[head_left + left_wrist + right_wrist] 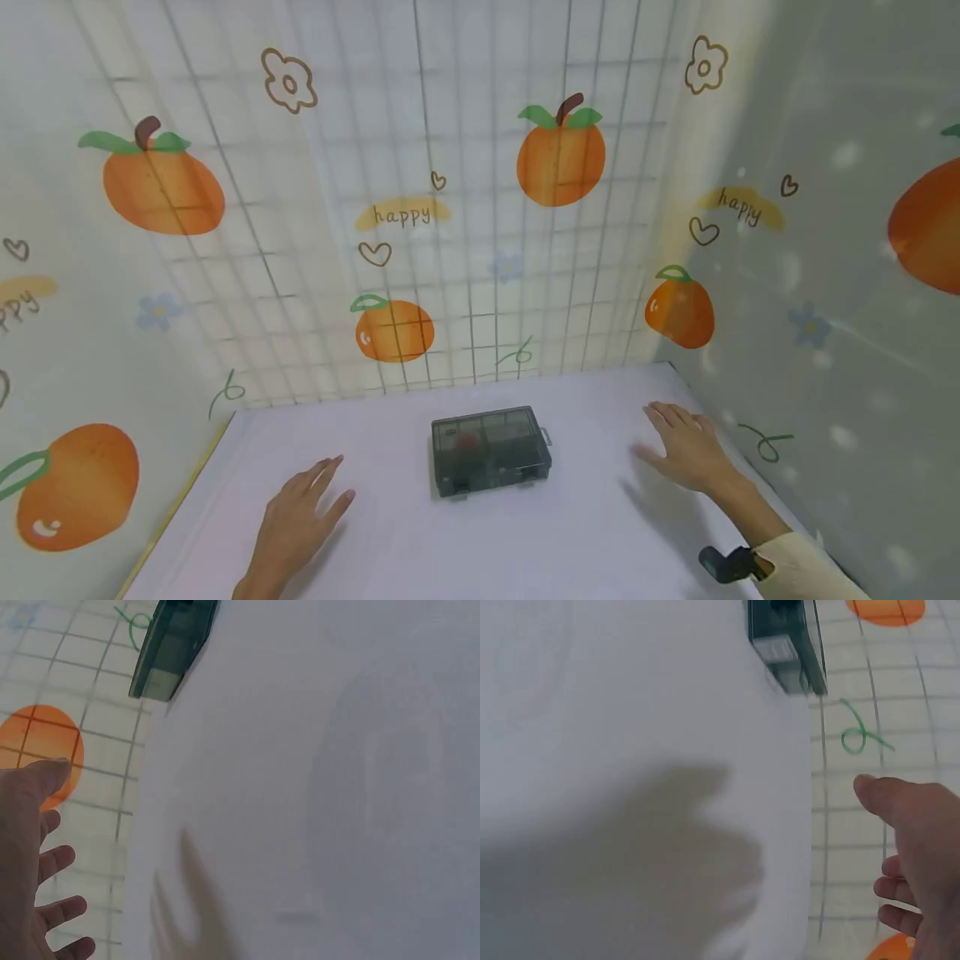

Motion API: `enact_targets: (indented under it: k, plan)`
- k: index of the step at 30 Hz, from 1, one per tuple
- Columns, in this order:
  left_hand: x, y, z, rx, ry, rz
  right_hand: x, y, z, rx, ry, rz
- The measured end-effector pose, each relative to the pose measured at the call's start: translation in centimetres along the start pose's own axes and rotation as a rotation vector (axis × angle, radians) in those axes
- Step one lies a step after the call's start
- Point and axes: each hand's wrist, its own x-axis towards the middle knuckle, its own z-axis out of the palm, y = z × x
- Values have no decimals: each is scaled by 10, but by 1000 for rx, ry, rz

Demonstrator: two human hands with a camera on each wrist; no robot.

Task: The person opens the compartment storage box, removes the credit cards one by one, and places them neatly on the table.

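A dark translucent plastic case (491,452) with latches along its front lies closed on the white table, a reddish thing showing dimly through its lid. To its left my left hand (296,517) hovers over the table, fingers spread and holding nothing. My right hand (686,446) is off to the case's right, raised above its own shadow, its fingers extended and free. One end of the case (171,652) appears at the top of the left wrist view, beyond the thumb. The right wrist view catches the opposite end of the case (786,649) at its upper edge.
The white tabletop (420,550) ends at a back wall covered by a curtain (480,317) printed with oranges and a grid. Similar curtain panels flank both sides. A dark device (726,565) sits at the right wrist by a cream sleeve (802,567).
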Motion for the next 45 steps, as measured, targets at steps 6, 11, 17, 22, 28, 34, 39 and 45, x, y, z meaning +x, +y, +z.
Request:
enact_targets:
  k: [6,11,17,22,28,34,39,45]
  plan:
    - [0,19,7,-66,-84,-75,-7,-27,18,121,-4,0]
    - [5,34,18,-115,-74,-87,-8,-47,30,186,-1,11]
    - [17,53,34,-151,-42,-57,-4,-61,40,194,37,14]
    - [26,64,43,-210,-20,-36,-1,-73,44,253,54,15]
    - [33,72,52,-253,-42,-23,2,-92,50,335,2,59]
    - [39,80,59,-336,-32,-6,7,-108,59,399,-36,130]
    - [46,87,68,-384,-13,22,11,-120,64,484,-53,185]
    - [43,97,77,-422,-44,-4,8,-133,67,525,-60,199]
